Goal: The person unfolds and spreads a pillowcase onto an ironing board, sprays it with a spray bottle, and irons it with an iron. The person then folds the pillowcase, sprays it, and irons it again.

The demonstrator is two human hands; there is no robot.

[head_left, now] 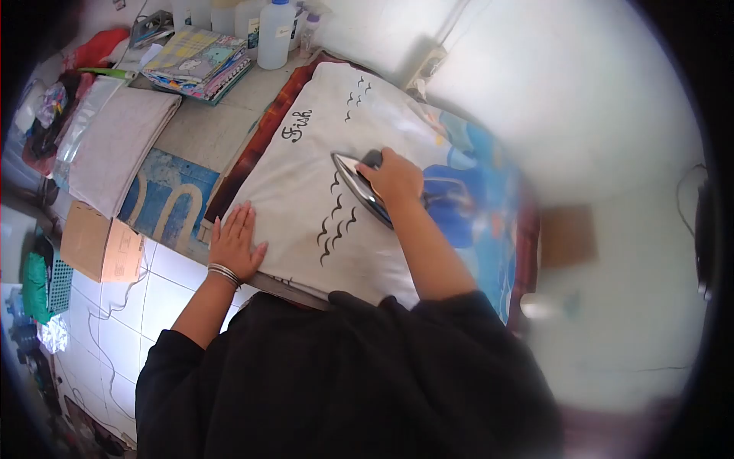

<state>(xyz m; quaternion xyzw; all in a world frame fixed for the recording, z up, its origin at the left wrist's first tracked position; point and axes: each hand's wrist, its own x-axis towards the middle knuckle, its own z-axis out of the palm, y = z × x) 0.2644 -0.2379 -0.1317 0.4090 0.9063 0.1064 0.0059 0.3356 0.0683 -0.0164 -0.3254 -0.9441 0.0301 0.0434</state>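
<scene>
A whitish cloth (279, 195) printed with "Fish", black wave marks and blue shapes lies spread over a padded surface. On its middle rests a clothes iron (355, 180), its pointed tip toward the upper left. My right hand (397, 180) is wrapped around the iron's handle, hiding much of it. Near the cloth's lower left edge, my left hand (235, 243) lies flat with the fingers stretched out, pressing on the fabric. Bracelets circle the left wrist.
Folded patterned cloths (195, 65) are stacked at the back left, beside plastic bottles (275, 34). A folded pale cloth (115, 145) lies at the left above a cardboard box (99, 241). White wall (596, 92) borders the right side. Cords run across the tiled floor.
</scene>
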